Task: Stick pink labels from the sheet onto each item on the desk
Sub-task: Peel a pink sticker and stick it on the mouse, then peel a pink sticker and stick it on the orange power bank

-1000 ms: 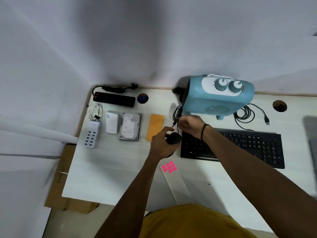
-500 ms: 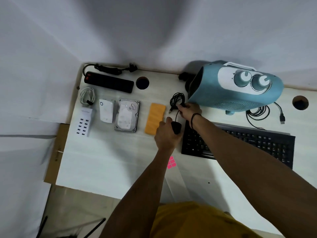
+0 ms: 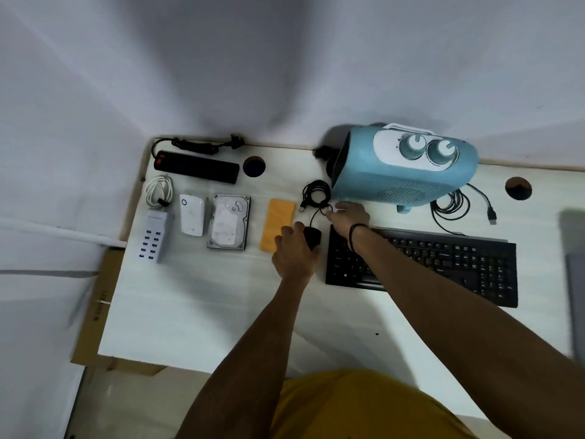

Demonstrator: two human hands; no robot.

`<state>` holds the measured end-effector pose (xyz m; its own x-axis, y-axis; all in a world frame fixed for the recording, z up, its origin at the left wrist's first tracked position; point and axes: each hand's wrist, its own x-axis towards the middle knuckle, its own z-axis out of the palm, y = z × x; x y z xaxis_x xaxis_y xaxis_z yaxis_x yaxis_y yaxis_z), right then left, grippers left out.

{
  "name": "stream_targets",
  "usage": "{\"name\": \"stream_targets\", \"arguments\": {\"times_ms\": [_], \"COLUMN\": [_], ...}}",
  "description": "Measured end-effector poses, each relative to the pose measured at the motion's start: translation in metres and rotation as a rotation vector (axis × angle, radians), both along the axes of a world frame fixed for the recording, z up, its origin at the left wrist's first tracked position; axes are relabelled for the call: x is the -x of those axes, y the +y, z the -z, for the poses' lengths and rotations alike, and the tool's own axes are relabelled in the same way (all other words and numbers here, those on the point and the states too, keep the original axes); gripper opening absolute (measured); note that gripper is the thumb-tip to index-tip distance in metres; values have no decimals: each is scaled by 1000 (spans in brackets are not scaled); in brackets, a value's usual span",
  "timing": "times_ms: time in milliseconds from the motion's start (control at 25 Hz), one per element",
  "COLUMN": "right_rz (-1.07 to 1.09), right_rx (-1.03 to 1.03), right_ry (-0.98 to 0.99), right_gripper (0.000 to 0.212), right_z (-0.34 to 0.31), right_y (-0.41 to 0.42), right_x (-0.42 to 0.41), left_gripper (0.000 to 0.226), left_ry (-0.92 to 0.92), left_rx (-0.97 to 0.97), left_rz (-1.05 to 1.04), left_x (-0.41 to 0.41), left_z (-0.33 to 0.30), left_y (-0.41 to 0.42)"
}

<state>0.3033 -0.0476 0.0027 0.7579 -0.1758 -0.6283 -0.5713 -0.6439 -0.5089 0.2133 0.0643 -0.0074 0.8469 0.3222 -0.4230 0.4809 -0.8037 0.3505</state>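
My left hand (image 3: 292, 253) grips a black mouse (image 3: 312, 237) on the white desk (image 3: 190, 305), between the orange pad (image 3: 277, 228) and the black keyboard (image 3: 443, 264). My right hand (image 3: 348, 215) pinches the mouse's black cable near its coiled bundle (image 3: 315, 193), just in front of the blue heater (image 3: 402, 167). The pink label sheet is hidden behind my left forearm.
Along the desk's left part lie a black power strip (image 3: 196, 167), a coiled white cable (image 3: 159, 193), a white USB hub (image 3: 152, 237), a white plug-in adapter (image 3: 191, 214) and a hard drive (image 3: 229, 221). Another black cable (image 3: 456, 204) lies right of the heater. Cardboard (image 3: 95, 305) sits below the left edge.
Both hands moved away from me toward the heater with the mouse and its cable. The camera view shifted, and my left forearm now covers the label sheet.
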Motion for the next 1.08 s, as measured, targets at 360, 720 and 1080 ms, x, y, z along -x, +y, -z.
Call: {"name": "stream_targets", "arguments": {"times_ms": [360,720,1080], "right_rz": [-600,-1032,-885], "right_rx": [-50,187,143], "right_ry": [-70,-75,6], "right_gripper": [45,78,68], "right_z": [6,38,47], "right_y": [16,43,41], "right_x": [186,282,283], "left_gripper": [29,51,37], "left_ry": [9,106,-5], "left_rx": [-42,38,246], "left_rz": [-62,-77,-425], "left_x": [135,256,285], "left_z": [-3,25,35], "left_y": [68,93,110]}}
